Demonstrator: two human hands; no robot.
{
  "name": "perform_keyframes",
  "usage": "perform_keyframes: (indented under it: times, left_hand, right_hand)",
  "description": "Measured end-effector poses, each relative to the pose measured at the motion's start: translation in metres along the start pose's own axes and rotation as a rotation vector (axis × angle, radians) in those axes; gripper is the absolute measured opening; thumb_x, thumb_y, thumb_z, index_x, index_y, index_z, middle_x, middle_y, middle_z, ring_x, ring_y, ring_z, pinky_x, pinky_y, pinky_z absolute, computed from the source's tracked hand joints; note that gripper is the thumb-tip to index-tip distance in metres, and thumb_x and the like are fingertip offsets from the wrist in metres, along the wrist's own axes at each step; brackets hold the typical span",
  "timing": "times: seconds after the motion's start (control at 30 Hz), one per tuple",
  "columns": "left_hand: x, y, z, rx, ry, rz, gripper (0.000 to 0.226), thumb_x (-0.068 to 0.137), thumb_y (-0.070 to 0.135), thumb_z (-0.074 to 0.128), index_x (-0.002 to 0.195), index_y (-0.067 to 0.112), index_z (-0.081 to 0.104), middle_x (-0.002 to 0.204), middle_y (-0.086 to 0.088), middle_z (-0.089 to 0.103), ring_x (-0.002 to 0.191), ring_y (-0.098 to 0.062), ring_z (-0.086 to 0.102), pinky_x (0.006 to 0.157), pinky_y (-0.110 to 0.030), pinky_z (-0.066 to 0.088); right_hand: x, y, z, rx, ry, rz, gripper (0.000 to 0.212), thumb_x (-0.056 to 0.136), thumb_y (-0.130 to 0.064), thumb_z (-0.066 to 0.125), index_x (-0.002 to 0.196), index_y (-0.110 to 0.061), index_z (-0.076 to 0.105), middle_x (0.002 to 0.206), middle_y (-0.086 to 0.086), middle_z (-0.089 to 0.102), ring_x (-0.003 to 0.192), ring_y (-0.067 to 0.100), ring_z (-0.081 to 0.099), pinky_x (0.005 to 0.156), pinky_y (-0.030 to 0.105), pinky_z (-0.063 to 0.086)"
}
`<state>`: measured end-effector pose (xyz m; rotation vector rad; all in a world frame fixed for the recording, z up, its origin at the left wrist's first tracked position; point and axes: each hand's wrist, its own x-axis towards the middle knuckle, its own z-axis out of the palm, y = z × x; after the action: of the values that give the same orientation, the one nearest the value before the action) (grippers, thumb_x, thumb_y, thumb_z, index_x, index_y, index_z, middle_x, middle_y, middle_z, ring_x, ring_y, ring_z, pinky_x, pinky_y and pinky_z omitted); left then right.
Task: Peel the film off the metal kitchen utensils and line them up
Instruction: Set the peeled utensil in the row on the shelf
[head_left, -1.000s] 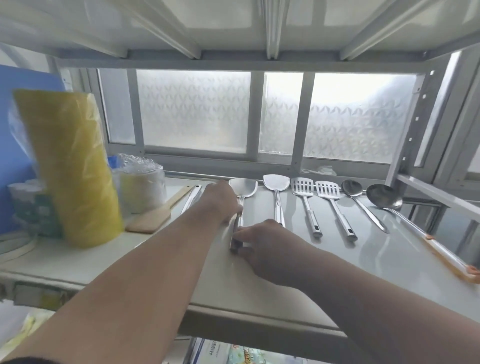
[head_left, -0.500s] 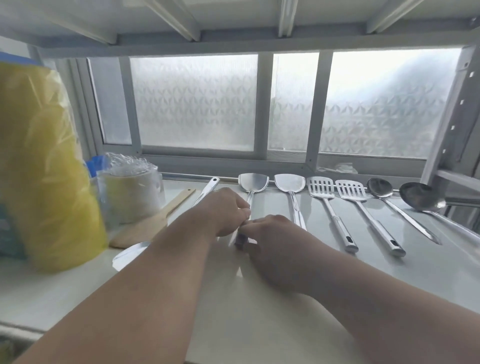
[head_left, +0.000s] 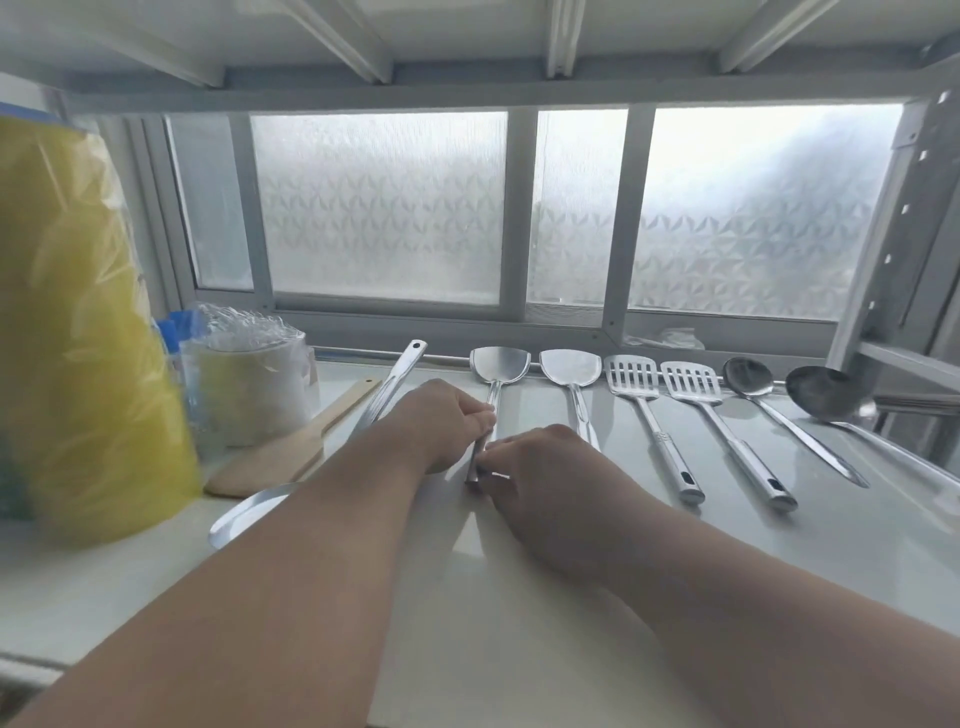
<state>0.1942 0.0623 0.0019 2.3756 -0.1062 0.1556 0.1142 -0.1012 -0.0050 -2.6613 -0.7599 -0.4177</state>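
I hold spatula (head_left: 497, 374) handle tight in left hand (head_left: 441, 423), right hand (head_left: 545, 467) pinches handle end. Peel film slow, keep spatula straight in row.

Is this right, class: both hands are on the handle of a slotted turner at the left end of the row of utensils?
Not quite. The head view shows the left hand and right hand on the handle of a solid spatula, not a slotted one. The slotted turners lie untouched further right.

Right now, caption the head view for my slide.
Both hands hold a steel spatula's handle beside five lined-up utensils.
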Motion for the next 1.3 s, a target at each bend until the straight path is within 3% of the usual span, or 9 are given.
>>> perform_keyframes:
  times: [0.07, 0.17, 0.27, 0.4, 0.6, 0.8, 0.93, 1.07, 1.3]
  left_hand:
    - [0.002, -0.001, 0.002, -0.014, 0.004, -0.011, 0.012, 0.101, 0.039, 0.072, 0.096, 0.042, 0.083, 0.111, 0.008, 0.082, 0.112, -0.018, 0.072, 0.107, -0.033, 0.051]
    - [0.007, -0.005, 0.004, -0.028, 0.000, -0.021, 0.020, 0.100, 0.043, 0.072, 0.082, 0.050, 0.077, 0.107, 0.010, 0.081, 0.110, -0.018, 0.071, 0.109, -0.034, 0.051]
    - [0.011, -0.009, 0.007, -0.036, 0.005, -0.028, 0.019, 0.099, 0.045, 0.072, 0.082, 0.052, 0.078, 0.108, 0.011, 0.081, 0.113, -0.018, 0.071, 0.111, -0.036, 0.051]
    - [0.015, -0.012, 0.009, -0.052, 0.011, -0.029, 0.036, 0.097, 0.048, 0.072, 0.063, 0.057, 0.074, 0.101, 0.012, 0.082, 0.108, -0.017, 0.073, 0.109, -0.037, 0.052]
    - [0.022, -0.016, 0.013, -0.058, 0.020, -0.048, 0.011, 0.074, 0.069, 0.064, 0.064, 0.073, 0.067, 0.103, 0.018, 0.081, 0.108, -0.017, 0.073, 0.110, -0.041, 0.052]
    - [0.024, -0.017, 0.015, -0.023, 0.021, -0.047, 0.024, 0.088, 0.064, 0.065, 0.065, 0.072, 0.068, 0.102, 0.018, 0.080, 0.110, -0.018, 0.072, 0.111, -0.043, 0.051]
    - [0.025, -0.017, 0.016, -0.011, 0.025, -0.043, 0.013, 0.074, 0.072, 0.057, 0.066, 0.073, 0.067, 0.101, 0.019, 0.080, 0.111, -0.018, 0.072, 0.111, -0.044, 0.049]
    - [0.031, -0.021, 0.019, -0.004, 0.024, -0.022, 0.019, 0.076, 0.073, 0.056, 0.076, 0.066, 0.074, 0.094, 0.019, 0.080, 0.109, -0.018, 0.072, 0.110, -0.047, 0.049]
    - [0.034, -0.024, 0.019, 0.005, 0.013, -0.014, 0.023, 0.075, 0.075, 0.055, 0.074, 0.063, 0.075, 0.095, 0.015, 0.080, 0.108, -0.022, 0.073, 0.108, -0.047, 0.051]
  right_hand:
    - [0.001, 0.000, 0.000, 0.002, -0.003, 0.007, 0.027, 0.100, -0.028, 0.046, 0.085, -0.024, 0.068, 0.083, -0.004, 0.064, 0.081, 0.021, 0.060, 0.076, 0.038, 0.053]
    - [0.001, 0.000, 0.001, -0.007, 0.009, 0.014, 0.028, 0.100, -0.028, 0.046, 0.083, -0.024, 0.067, 0.081, -0.003, 0.063, 0.078, 0.022, 0.060, 0.074, 0.040, 0.053]
    - [0.002, 0.000, 0.002, -0.030, 0.005, 0.021, 0.029, 0.101, -0.028, 0.045, 0.083, -0.024, 0.067, 0.082, -0.001, 0.063, 0.079, 0.023, 0.061, 0.076, 0.040, 0.053]
    - [0.004, 0.000, 0.004, -0.039, 0.006, 0.042, 0.030, 0.100, -0.027, 0.045, 0.073, -0.026, 0.059, 0.080, 0.000, 0.062, 0.078, 0.024, 0.061, 0.076, 0.041, 0.054]
    - [0.003, -0.003, 0.002, -0.041, -0.001, 0.060, 0.029, 0.097, -0.021, 0.046, 0.073, -0.024, 0.060, 0.080, 0.001, 0.062, 0.075, 0.025, 0.060, 0.071, 0.040, 0.054]
    - [0.003, -0.007, -0.001, -0.072, -0.007, 0.067, 0.029, 0.098, -0.019, 0.046, 0.074, -0.024, 0.061, 0.080, 0.002, 0.062, 0.074, 0.025, 0.060, 0.068, 0.035, 0.052]
    - [0.002, -0.008, -0.001, -0.080, -0.013, 0.076, 0.028, 0.096, -0.017, 0.046, 0.072, -0.022, 0.058, 0.080, 0.003, 0.062, 0.075, 0.026, 0.060, 0.070, 0.038, 0.053]
    - [0.002, -0.009, -0.003, -0.061, -0.022, 0.084, 0.025, 0.092, -0.013, 0.046, 0.078, -0.020, 0.066, 0.080, 0.004, 0.062, 0.073, 0.028, 0.061, 0.069, 0.042, 0.056]
    - [0.001, -0.010, -0.002, -0.077, -0.034, 0.074, 0.025, 0.090, -0.013, 0.044, 0.079, -0.022, 0.064, 0.082, 0.003, 0.062, 0.075, 0.029, 0.061, 0.070, 0.044, 0.057]
